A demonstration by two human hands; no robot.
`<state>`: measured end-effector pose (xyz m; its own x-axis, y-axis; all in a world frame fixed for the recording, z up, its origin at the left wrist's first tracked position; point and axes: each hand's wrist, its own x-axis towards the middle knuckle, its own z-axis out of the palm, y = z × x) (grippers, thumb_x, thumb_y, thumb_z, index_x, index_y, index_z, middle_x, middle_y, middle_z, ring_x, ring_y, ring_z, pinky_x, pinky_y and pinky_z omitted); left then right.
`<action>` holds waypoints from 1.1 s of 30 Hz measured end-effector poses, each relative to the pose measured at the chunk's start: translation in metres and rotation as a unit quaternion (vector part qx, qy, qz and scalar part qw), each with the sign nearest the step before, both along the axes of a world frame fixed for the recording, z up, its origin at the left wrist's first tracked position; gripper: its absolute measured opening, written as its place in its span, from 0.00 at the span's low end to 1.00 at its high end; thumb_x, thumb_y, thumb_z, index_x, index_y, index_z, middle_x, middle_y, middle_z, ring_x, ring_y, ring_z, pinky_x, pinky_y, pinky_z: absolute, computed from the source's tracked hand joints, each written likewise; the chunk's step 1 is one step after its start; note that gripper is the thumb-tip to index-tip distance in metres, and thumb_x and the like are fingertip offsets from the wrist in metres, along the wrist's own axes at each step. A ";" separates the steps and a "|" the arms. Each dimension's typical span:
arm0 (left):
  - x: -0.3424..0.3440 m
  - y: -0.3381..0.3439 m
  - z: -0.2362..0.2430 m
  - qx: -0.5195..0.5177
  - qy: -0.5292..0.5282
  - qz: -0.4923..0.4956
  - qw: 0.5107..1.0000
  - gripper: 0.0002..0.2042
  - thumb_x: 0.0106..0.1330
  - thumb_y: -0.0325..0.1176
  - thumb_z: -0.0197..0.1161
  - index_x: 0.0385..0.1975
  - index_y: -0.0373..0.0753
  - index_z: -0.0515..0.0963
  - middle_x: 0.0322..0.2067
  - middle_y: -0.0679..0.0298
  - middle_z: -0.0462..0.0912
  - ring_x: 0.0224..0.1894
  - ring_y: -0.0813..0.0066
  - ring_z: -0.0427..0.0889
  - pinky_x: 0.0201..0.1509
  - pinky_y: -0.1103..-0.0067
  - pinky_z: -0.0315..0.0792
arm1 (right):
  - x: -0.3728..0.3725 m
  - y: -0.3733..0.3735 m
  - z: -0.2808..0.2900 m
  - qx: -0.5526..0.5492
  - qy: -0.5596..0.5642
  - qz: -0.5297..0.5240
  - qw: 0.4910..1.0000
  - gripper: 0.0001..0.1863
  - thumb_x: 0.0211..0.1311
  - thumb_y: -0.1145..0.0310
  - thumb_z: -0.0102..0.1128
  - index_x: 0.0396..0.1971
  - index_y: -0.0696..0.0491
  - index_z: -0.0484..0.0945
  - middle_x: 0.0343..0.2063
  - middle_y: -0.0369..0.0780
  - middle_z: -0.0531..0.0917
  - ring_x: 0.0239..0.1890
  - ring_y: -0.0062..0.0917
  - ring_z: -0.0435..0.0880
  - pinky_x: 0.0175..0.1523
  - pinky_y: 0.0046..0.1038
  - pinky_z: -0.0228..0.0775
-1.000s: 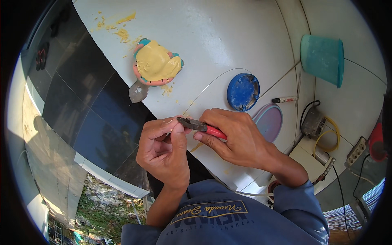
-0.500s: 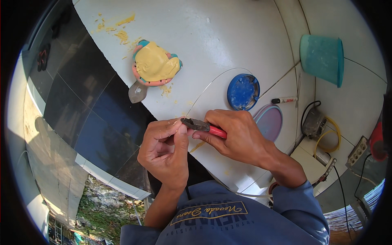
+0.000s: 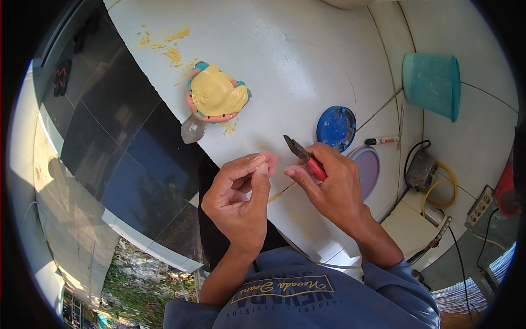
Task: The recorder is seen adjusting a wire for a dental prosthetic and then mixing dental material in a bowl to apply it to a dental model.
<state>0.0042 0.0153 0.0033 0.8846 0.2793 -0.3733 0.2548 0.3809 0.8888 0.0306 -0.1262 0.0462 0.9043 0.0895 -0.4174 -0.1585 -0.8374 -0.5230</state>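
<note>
- White worktop (image 3: 285, 82) is filling most of my view, with dark floor tiles (image 3: 104, 142) running along its left side, and I'm watching all this from afar over the head cam.
- Big change: the red-handled pliers (image 3: 307, 157) are now pointing clear of the left hand (image 3: 238, 186); half a second ago they were touching its fingertips.
- Right hand (image 3: 335, 185) is still clamping the pliers, just on the near side of a blue lid (image 3: 336, 129).
- Left hand is keeping thumb and fingers pinched together; I can't tell if anything's between them.
- So, as I'm reading it, both hands aren't working one spot anymore.
- Yellow putty (image 3: 216, 93) is sitting far left on a pink-and-teal piece (image 3: 217, 118), well apart from the pliers.
</note>
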 end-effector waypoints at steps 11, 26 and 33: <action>0.001 0.021 0.005 -0.146 0.051 -0.018 0.988 0.07 0.69 0.24 0.61 0.41 0.25 0.80 0.40 0.48 0.85 0.42 0.62 0.87 0.48 0.73 0.84 | 0.013 0.013 0.003 0.096 -0.272 0.032 0.957 0.16 0.50 0.73 0.71 0.40 0.57 0.81 0.33 0.41 0.82 0.37 0.35 0.81 0.43 0.34 0.70; 0.008 0.038 -0.005 -0.241 0.018 -0.030 0.970 0.08 0.68 0.23 0.63 0.41 0.24 0.80 0.39 0.54 0.84 0.41 0.71 0.85 0.49 0.75 0.81 | 0.047 0.039 -0.005 0.171 -0.201 0.129 0.956 0.15 0.37 0.82 0.71 0.30 0.55 0.83 0.31 0.42 0.80 0.32 0.28 0.82 0.32 0.26 0.73; 0.000 0.035 -0.008 -0.105 -0.040 -0.137 0.984 0.17 0.60 0.26 0.72 0.46 0.23 0.79 0.40 0.51 0.86 0.44 0.69 0.85 0.50 0.77 0.77 | 0.084 0.064 -0.019 0.098 -0.372 0.157 0.910 0.16 0.32 0.80 0.71 0.28 0.52 0.85 0.38 0.42 0.79 0.38 0.31 0.81 0.36 0.28 0.72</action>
